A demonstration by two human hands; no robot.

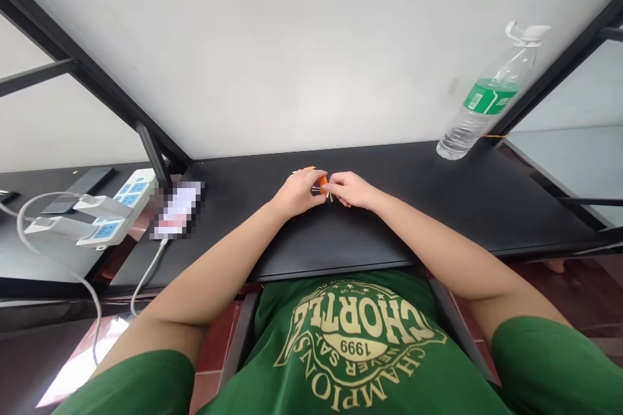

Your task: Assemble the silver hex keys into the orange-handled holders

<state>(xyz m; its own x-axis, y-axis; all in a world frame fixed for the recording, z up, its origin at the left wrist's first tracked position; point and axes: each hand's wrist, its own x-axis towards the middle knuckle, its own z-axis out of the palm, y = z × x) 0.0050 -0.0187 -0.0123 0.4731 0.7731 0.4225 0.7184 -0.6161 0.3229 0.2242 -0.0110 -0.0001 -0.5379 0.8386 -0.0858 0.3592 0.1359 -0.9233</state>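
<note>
Both my hands meet at the middle of the black desk (438, 207), just in front of the white wall. My left hand (296, 193) is closed, pinching a small orange and dark object (321, 185) at its left end. Fingers of my right hand (353, 189) close on the same object from the right, where a thin metal piece sticks out. The object is too small to name. Behind it on the desk lies a thin orange and white item (305, 170), partly hidden by my hands.
A clear plastic water bottle (487, 100) with a green label stands at the desk's back right. A blurred phone (176, 209) with a white cable lies at the left. A white power strip (109, 215) with plugged chargers sits further left. Black frame bars rise on both sides.
</note>
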